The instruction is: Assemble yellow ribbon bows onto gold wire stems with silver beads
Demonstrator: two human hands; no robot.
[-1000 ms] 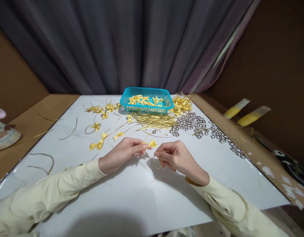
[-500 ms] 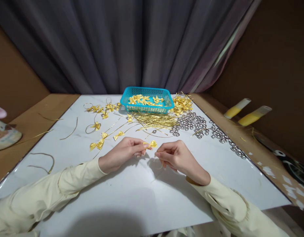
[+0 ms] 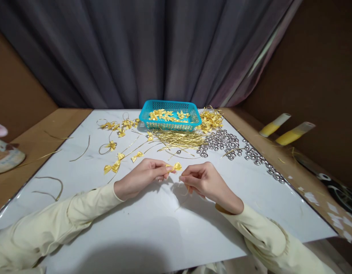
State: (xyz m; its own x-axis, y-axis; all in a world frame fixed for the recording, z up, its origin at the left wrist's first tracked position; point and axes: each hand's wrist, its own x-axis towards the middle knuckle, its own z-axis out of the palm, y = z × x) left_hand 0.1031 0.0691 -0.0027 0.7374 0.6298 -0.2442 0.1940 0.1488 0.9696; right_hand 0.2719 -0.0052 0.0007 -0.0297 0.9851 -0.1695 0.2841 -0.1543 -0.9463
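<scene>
My left hand (image 3: 141, 178) pinches a small yellow ribbon bow (image 3: 176, 166) at its fingertips, just above the white table top (image 3: 153, 228). My right hand (image 3: 203, 179) is closed beside it, fingers pinched on a thin gold cord (image 3: 185, 190) that hangs down under the hand. The two hands nearly touch at the table's middle. Both arms wear pale yellow sleeves.
A blue basket (image 3: 170, 121) of yellow bows stands at the far edge. In front of it lie a bundle of gold cords (image 3: 178, 140), silver bells (image 3: 224, 142), and loose bows (image 3: 116, 165) to the left. Two yellow tubes (image 3: 284, 131) lie on the right ledge.
</scene>
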